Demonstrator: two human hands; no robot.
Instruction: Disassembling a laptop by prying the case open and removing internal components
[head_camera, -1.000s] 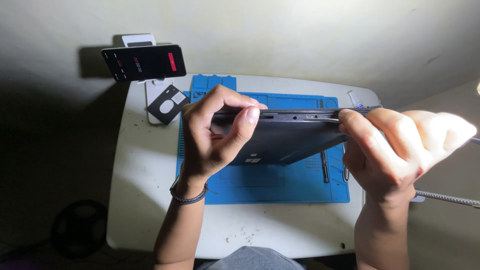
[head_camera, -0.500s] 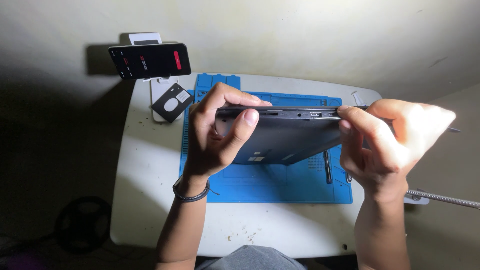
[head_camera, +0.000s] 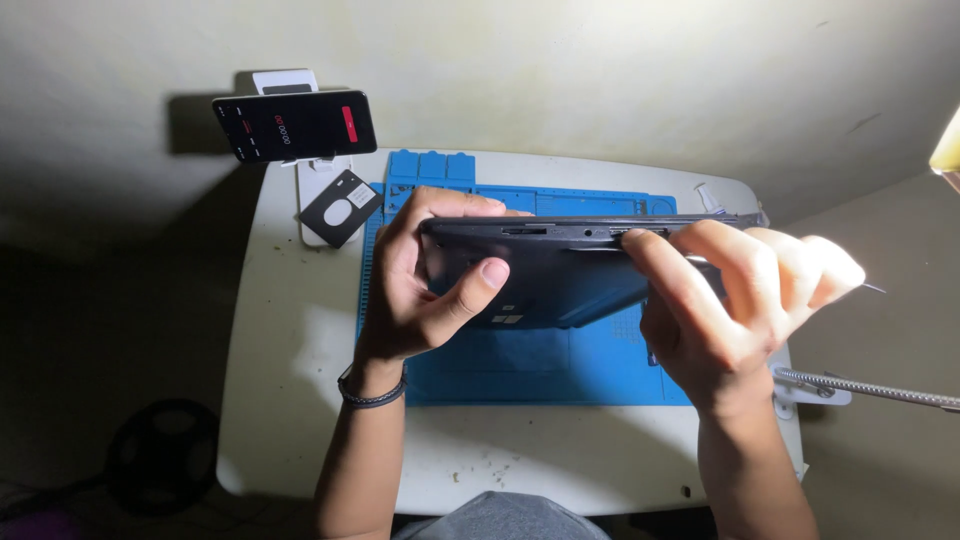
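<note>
A dark grey laptop is held up on its edge over a blue work mat, its port side facing me. My left hand grips the laptop's left end, thumb on the lid face and fingers curled over the top edge. My right hand grasps the right part of the laptop, fingers laid along the upper edge near the ports. A thin metal tool tip sticks out past my right hand; whether that hand holds it I cannot tell.
The mat lies on a small white table against a pale wall. A phone on a white stand sits at the back left, with a small black square part below it. A flexible metal lamp arm reaches in from the right.
My right hand has slid left along the laptop's top edge, toward the ports. The laptop has tilted a little. My left hand keeps the same grip.
</note>
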